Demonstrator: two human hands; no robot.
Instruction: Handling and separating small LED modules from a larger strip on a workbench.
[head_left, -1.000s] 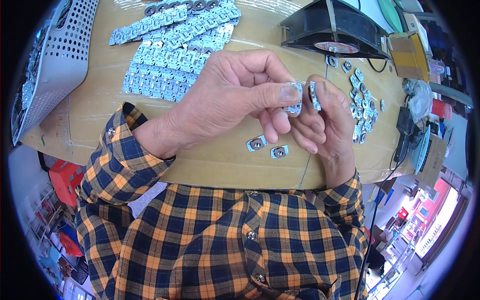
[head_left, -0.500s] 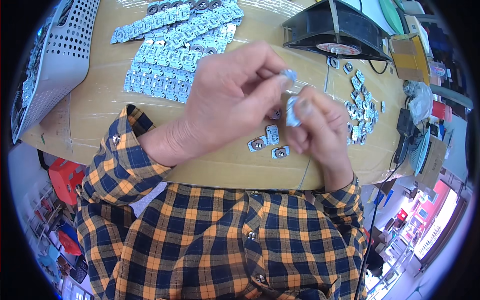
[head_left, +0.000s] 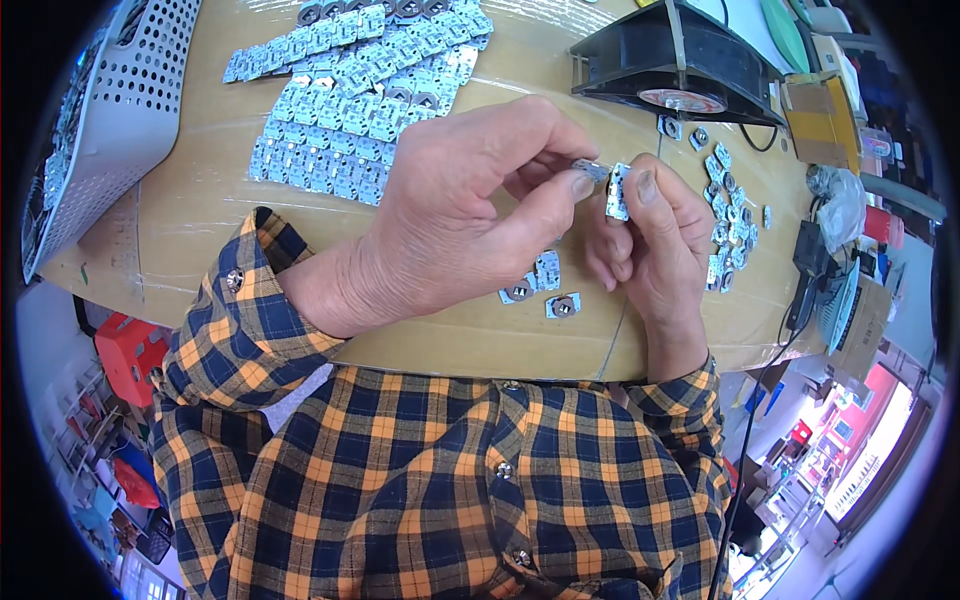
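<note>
Between the thumb and fingers of my left hand is a small circuit board, seen nearly edge-on. My right hand pinches another small circuit board, pale blue with dark dots, its face turned up. The two boards meet or almost meet above the table; I cannot tell whether they are joined. Below my hands lie a few loose boards, one with a round dark part on it. To the left, panels of joined circuit boards lie overlapping, partly behind my left hand.
A white perforated basket with boards inside stands at the left. A black fan sits at the back right, near a cardboard box. Several loose boards are scattered right of my right hand. A black cable hangs over the table edge.
My hands have come closer together, bringing the two boards edge to edge. The board in my right hand has turned upright and moved up and to the right.
</note>
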